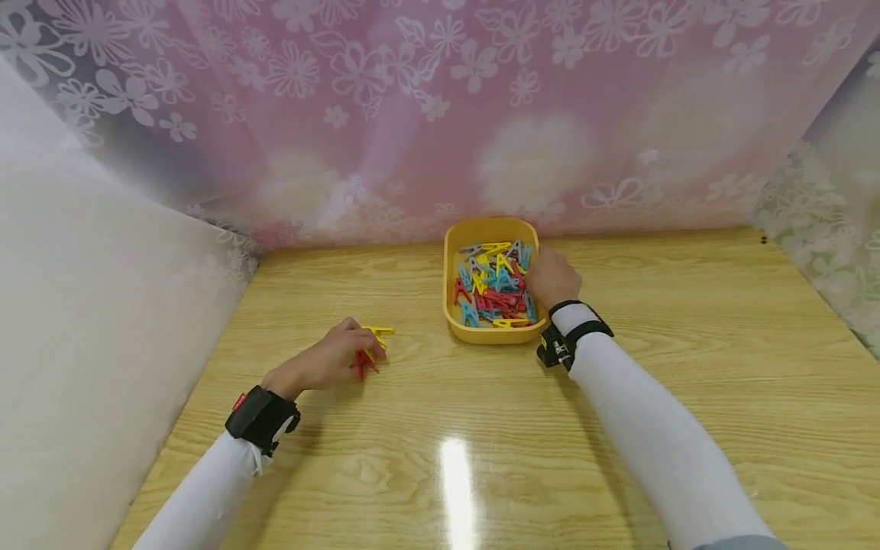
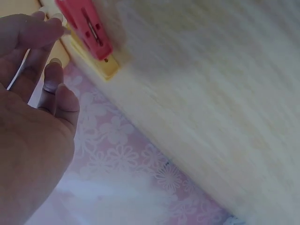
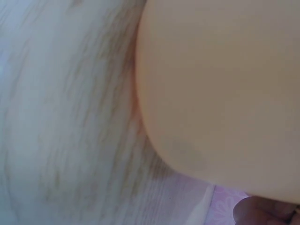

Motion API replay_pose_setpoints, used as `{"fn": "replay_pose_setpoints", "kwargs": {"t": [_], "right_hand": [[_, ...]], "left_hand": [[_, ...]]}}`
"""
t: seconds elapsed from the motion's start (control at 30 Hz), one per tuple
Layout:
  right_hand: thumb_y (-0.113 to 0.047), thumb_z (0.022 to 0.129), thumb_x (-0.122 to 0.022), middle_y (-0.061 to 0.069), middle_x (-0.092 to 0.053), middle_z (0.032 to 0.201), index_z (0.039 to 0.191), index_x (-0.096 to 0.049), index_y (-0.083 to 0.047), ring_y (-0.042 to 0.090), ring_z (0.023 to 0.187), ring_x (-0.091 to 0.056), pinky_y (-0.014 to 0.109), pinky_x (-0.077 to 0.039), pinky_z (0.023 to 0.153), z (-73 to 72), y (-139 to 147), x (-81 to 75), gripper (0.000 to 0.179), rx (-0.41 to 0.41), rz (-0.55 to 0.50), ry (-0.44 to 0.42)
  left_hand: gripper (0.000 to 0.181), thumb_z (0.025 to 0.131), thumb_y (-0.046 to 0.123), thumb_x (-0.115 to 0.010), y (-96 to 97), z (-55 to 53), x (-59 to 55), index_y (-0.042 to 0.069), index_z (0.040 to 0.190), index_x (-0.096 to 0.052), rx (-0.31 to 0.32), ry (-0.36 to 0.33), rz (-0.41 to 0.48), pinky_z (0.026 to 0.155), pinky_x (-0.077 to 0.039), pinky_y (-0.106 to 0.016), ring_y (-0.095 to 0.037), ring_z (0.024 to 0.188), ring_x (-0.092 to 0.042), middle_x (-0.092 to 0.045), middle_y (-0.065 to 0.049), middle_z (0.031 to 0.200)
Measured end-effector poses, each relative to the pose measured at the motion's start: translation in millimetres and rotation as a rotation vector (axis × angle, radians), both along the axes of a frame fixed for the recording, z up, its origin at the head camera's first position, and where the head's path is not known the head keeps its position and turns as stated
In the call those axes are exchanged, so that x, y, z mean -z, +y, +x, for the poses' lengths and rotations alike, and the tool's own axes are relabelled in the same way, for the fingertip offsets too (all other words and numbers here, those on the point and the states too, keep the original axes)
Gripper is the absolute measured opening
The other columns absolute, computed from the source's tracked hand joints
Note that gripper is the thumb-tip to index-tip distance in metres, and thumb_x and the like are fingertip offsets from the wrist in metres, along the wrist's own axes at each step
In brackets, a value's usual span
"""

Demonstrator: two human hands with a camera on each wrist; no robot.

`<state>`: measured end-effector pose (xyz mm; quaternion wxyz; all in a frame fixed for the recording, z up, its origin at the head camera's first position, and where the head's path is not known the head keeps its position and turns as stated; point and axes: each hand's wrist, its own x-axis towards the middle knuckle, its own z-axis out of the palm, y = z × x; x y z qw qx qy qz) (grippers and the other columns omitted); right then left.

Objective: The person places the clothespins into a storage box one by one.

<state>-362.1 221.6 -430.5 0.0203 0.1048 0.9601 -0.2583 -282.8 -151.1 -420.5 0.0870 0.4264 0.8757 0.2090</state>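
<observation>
My left hand (image 1: pixel 341 355) is low over the table at left, beside a red clothespin (image 1: pixel 364 363) and yellow clothespins (image 1: pixel 380 331). In the left wrist view its thumb and index fingertips meet at the end of a yellow clothespin (image 2: pixel 108 71), with the red one lying across it; the other fingers are loosely bent. My right hand (image 1: pixel 555 279) is at the right rim of a yellow plastic box (image 1: pixel 454 325) full of red, yellow, blue and grey clothespins (image 1: pixel 495 286). Its fingers reach over the rim, their tips hidden; I cannot tell what they hold.
The box stands on a wood-grain table (image 1: pixel 385 451) near its back edge. Behind hangs a pink floral curtain (image 1: pixel 385 153), with a white sheet (image 1: pixel 89 305) at left. In the right wrist view the box's outer wall (image 3: pixel 220 93) fills much of the picture.
</observation>
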Motion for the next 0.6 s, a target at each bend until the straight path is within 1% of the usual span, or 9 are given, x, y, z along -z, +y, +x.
{"fn": "replay_pose_setpoints", "kwargs": {"t": [0.13, 0.23, 0.33, 0.47, 0.6], "right_hand": [[-0.014, 0.097, -0.043, 0.022, -0.062, 0.115, 0.133, -0.048, -0.001, 0.037, 0.097, -0.063, 0.056, -0.05, 0.076, -0.4, -0.3, 3.2, 0.039, -0.002, 0.016, 0.033], [-0.014, 0.096, -0.043, 0.022, -0.063, 0.111, 0.129, -0.05, 0.0, 0.037, 0.094, -0.063, 0.055, -0.05, 0.074, -1.1, 0.3, 3.3, 0.036, -0.002, 0.023, 0.043], [-0.014, 0.096, -0.044, 0.023, -0.062, 0.112, 0.129, -0.05, 0.001, 0.037, 0.095, -0.063, 0.055, -0.05, 0.075, -0.9, 0.4, 2.1, 0.036, 0.001, 0.024, 0.039], [-0.014, 0.096, -0.045, 0.022, -0.062, 0.115, 0.133, -0.048, 0.0, 0.038, 0.097, -0.062, 0.056, -0.049, 0.077, -0.8, 0.0, 2.7, 0.039, 0.006, 0.016, 0.034], [-0.015, 0.096, -0.045, 0.021, -0.062, 0.115, 0.132, -0.049, -0.001, 0.037, 0.097, -0.062, 0.055, -0.049, 0.077, -1.1, -0.8, 5.0, 0.038, 0.012, 0.016, 0.03]], "left_hand": [[0.032, 0.08, -0.017, -0.061, 0.6, 6.6, 4.1, 0.008, 0.098, -0.07, 0.024, 0.047, -0.038, 0.078, -0.036, -0.035, -0.02, 0.086, -0.042, -0.064, -0.003, 0.103], [0.03, 0.082, -0.016, -0.061, 2.0, 8.9, 5.9, 0.009, 0.098, -0.07, 0.019, 0.073, -0.069, 0.079, -0.038, -0.035, -0.02, 0.087, -0.043, -0.064, -0.003, 0.102], [0.031, 0.08, -0.015, -0.064, 2.6, 10.3, 6.5, 0.009, 0.098, -0.07, 0.004, 0.082, -0.087, 0.079, -0.039, -0.035, -0.02, 0.087, -0.044, -0.063, -0.002, 0.101], [0.028, 0.078, -0.011, -0.068, 3.2, 10.7, 5.8, 0.011, 0.096, -0.071, -0.014, 0.092, -0.087, 0.079, -0.038, -0.034, -0.018, 0.087, -0.043, -0.064, 0.0, 0.1], [0.024, 0.078, -0.005, -0.072, 4.1, 9.2, 2.8, 0.01, 0.096, -0.071, -0.037, 0.074, -0.045, 0.076, -0.037, -0.033, -0.018, 0.086, -0.041, -0.064, 0.001, 0.098]]}}
